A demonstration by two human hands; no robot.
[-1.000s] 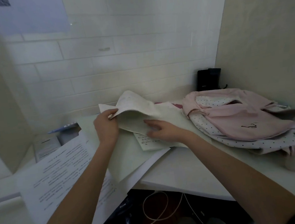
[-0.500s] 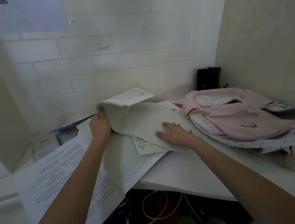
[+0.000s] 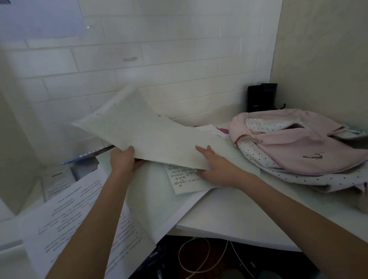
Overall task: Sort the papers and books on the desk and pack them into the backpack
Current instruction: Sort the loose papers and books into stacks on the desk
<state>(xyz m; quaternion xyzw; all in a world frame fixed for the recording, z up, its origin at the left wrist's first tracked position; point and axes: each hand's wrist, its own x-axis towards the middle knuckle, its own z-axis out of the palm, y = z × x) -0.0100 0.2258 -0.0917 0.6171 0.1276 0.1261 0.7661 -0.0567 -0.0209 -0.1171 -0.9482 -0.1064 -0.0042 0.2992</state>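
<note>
Bench (image 3: 240, 218): pink backpack (image 3: 300, 150) at right, unpacked. Sorting step: large sheet (image 3: 147, 137) raised over loose papers (image 3: 183, 180). Left hand (image 3: 123, 160) fingers pinch its edge; right hand (image 3: 216, 167) fingers flat on it. Next: probably gather, square stack.

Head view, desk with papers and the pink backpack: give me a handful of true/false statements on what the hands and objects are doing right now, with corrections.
1. The left hand grips the edge of a large lifted sheet. True.
2. The right hand is inside the backpack. False: it rests with straight fingers on the papers, left of the backpack.
3. The backpack lies on the desk, right of the papers. True.
4. The large sheet lies flat on the desk. False: its left part is raised off the pile.
5. A handwritten page shows beneath the lifted sheet. True.
</note>
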